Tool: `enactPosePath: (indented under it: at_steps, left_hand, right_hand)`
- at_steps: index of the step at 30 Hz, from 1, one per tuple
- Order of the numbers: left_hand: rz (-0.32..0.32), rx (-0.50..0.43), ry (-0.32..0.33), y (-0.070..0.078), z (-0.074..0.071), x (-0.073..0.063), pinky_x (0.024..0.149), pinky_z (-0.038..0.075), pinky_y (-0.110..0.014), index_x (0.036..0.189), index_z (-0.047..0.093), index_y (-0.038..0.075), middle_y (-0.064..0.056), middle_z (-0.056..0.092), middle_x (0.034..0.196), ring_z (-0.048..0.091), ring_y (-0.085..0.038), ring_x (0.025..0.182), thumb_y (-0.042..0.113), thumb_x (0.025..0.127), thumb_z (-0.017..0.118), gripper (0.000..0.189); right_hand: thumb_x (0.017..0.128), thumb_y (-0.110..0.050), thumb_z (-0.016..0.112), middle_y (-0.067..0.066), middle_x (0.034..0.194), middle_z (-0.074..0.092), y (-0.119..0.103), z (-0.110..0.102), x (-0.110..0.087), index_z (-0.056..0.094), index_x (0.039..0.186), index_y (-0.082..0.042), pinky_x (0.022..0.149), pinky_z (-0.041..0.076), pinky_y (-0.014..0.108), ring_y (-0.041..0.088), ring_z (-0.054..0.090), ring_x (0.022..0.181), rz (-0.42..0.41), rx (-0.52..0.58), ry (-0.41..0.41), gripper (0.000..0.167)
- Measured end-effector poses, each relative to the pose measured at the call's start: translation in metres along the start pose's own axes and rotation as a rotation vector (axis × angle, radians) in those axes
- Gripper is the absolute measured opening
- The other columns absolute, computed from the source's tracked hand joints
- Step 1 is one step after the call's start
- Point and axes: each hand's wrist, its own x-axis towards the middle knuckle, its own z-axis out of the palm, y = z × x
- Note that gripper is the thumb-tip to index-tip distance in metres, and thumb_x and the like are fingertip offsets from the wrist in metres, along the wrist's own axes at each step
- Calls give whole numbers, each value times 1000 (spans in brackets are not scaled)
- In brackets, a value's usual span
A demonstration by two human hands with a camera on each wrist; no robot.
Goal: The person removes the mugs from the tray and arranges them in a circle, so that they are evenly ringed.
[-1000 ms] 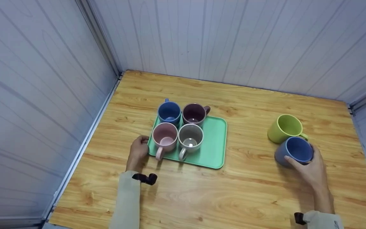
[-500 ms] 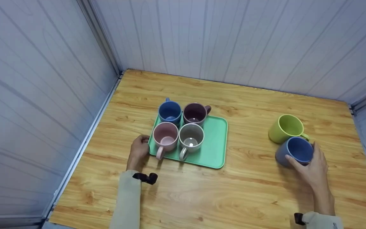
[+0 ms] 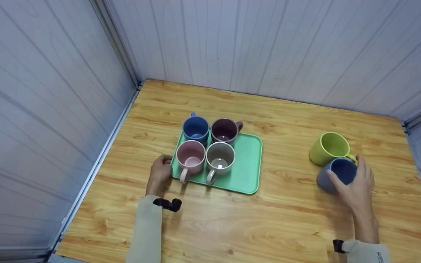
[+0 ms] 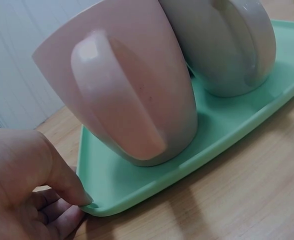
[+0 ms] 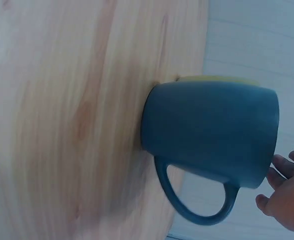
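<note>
My left hand (image 3: pixel 160 170) pinches the left edge of a green tray (image 3: pixel 247 164); in the left wrist view the thumb (image 4: pixel 72 187) lies on its rim at the corner, other fingers below. On the tray stand a pink mug (image 3: pixel 192 168), a grey mug (image 3: pixel 221 170), a blue mug (image 3: pixel 196 131) and a dark purple mug (image 3: pixel 225 131). At the right, my right hand (image 3: pixel 358 186) is spread at the rim of a greyish-blue mug (image 3: pixel 327 179), thumb on one side, fingers on the other. In the right wrist view this mug (image 5: pixel 207 130) stands upright on the table, its handle showing.
A yellow-green mug (image 3: pixel 320 151) stands right behind the greyish-blue one, partly hidden by it. The wooden table (image 3: pixel 232 226) is bounded by a pale back wall (image 3: pixel 250 47) and side walls. Bare tray surface shows at its right side.
My right hand has loosened from around the greyish-blue mug and shifted up and slightly left over its rim. The mug stays nearly in place. My left hand and the tray hold still.
</note>
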Motion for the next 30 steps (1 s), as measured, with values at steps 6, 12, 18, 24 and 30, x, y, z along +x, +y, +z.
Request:
enactPosePath:
  at_steps: [6, 12, 18, 24, 30]
  left_hand:
    - [8, -5, 0, 1, 0, -1, 90, 43, -33, 120, 55, 2, -14, 55, 115, 51, -25, 105, -6, 86, 36, 39]
    - [21, 13, -4, 1, 0, -1, 87, 44, -33, 120, 55, 1, -15, 56, 114, 52, -25, 104, -3, 88, 37, 37]
    - [8, 8, -8, 0, -1, -1, 86, 44, -32, 122, 54, 1, -15, 55, 116, 51, -25, 104, -2, 89, 36, 37]
    - [2, -36, -12, 0, -1, -2, 86, 44, -32, 122, 53, 1, -15, 54, 115, 51, -25, 104, -4, 89, 34, 39]
    - [-14, -57, -15, -1, 0, -2, 85, 44, -32, 121, 53, 2, -14, 54, 114, 51, -24, 103, -5, 88, 35, 38]
  right_hand:
    - [78, -27, 76, 22, 148, 30, -12, 9, 4, 23, 151, -8, 110, 17, 57, 37, 26, 136, -66, 47, 0, 93]
    - [77, -20, 77, 24, 146, 31, -24, 21, 7, 25, 150, -6, 110, 19, 60, 40, 26, 136, -154, 99, -5, 91]
    - [76, -18, 78, 26, 146, 30, -34, 34, 9, 26, 149, -2, 108, 19, 62, 43, 26, 135, -218, 138, -24, 91]
    - [75, -17, 79, 23, 147, 32, -44, 49, 8, 29, 149, -5, 110, 19, 60, 40, 27, 136, -260, 166, -23, 90]
    - [74, -17, 80, 22, 146, 36, -56, 64, 4, 32, 147, -2, 112, 21, 54, 35, 29, 137, -275, 193, -36, 88]
